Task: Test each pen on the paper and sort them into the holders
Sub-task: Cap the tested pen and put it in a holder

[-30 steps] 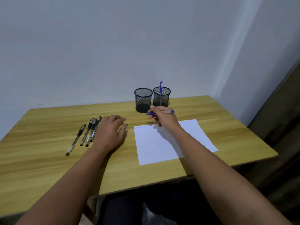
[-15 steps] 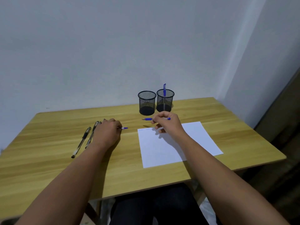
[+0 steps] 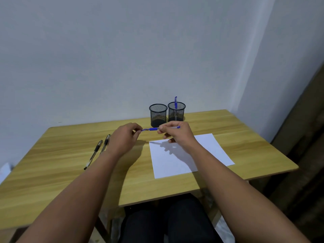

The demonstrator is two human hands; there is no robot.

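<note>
A blue pen (image 3: 154,129) is held level above the table, just in front of the holders. My right hand (image 3: 177,133) grips its barrel. My left hand (image 3: 125,139) pinches its left end, where a blue cap sits at the tip. A white sheet of paper (image 3: 185,158) lies under my right hand. Two black mesh holders stand at the back: the left holder (image 3: 158,115) looks empty, the right holder (image 3: 176,112) has one blue pen (image 3: 175,102) standing in it. Two black pens (image 3: 95,152) lie left of my left hand.
The wooden table (image 3: 70,172) ends at a front edge near my knees. A white wall rises close behind the holders. Something white (image 3: 4,171) shows at the far left edge.
My left hand left the black pens, rose and came right with the blue cap to meet the pen's tip. My right hand lifted the pen slightly.
</note>
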